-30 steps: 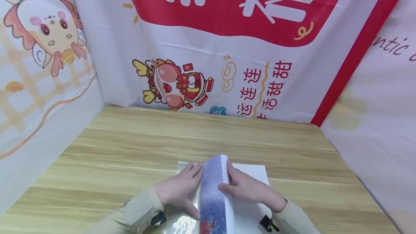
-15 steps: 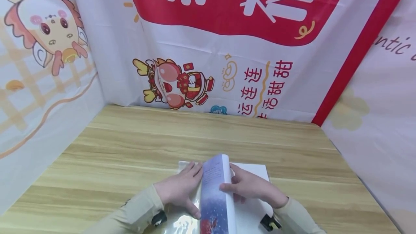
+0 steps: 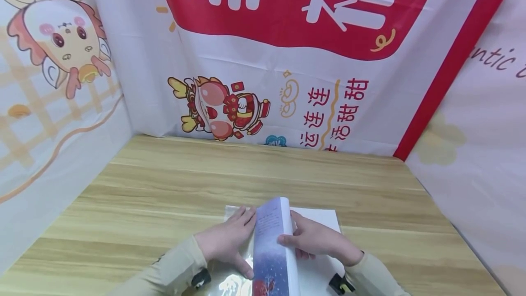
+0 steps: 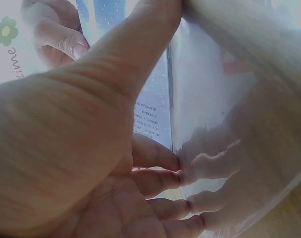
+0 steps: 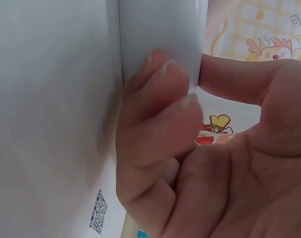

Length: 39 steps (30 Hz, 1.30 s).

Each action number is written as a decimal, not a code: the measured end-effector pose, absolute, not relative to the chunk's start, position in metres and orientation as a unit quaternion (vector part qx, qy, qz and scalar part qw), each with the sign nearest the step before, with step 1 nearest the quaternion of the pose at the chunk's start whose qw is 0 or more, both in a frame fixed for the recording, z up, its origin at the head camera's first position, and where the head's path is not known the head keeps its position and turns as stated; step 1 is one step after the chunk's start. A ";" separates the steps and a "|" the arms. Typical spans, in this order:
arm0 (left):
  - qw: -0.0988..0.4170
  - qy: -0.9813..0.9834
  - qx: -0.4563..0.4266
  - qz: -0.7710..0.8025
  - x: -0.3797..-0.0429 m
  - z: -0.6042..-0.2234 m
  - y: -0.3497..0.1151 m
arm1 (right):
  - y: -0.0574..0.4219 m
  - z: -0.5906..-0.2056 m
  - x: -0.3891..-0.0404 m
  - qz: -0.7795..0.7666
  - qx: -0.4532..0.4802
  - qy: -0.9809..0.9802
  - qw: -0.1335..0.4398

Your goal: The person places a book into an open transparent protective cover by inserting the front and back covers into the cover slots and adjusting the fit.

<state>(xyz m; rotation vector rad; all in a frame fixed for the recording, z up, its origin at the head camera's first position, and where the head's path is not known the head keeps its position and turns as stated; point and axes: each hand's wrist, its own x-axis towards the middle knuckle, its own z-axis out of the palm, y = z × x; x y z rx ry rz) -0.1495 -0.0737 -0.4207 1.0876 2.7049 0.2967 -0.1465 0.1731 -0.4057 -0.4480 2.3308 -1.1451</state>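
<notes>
A thin book's printed cover (image 3: 268,245), blue-purple with small text and a snowy picture, stands bent up in the middle of the head view. Its white back (image 5: 160,29) shows in the right wrist view. My right hand (image 3: 316,241) pinches the bent edge, thumb on the printed face and fingers curled behind. My left hand (image 3: 228,245) lies flat with fingers fairly straight, pressing on a clear plastic sheet (image 3: 230,284) along the cover's left side. In the left wrist view the glossy plastic (image 4: 200,109) mirrors my fingers. The book's lower end is cut off.
Under the right hand lies a white page (image 3: 320,217); the right wrist view shows a QR code (image 5: 98,212) on it. A wood-grain table (image 3: 263,168) carries everything. Printed cloth (image 3: 144,58) hangs behind and at both sides.
My right hand's lower fingers have come into view behind the bent cover, which leans slightly further right at its lower end. The left hand stays in place.
</notes>
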 end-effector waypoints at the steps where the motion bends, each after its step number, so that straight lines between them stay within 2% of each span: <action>1: 0.105 0.918 0.369 0.100 -0.149 -0.420 -0.074 | 0.173 -0.406 -0.147 -0.420 -0.165 0.857 0.250; 39: 0.099 0.924 0.360 0.087 -0.146 -0.419 -0.072 | 0.169 -0.404 -0.145 -0.413 -0.142 0.864 0.249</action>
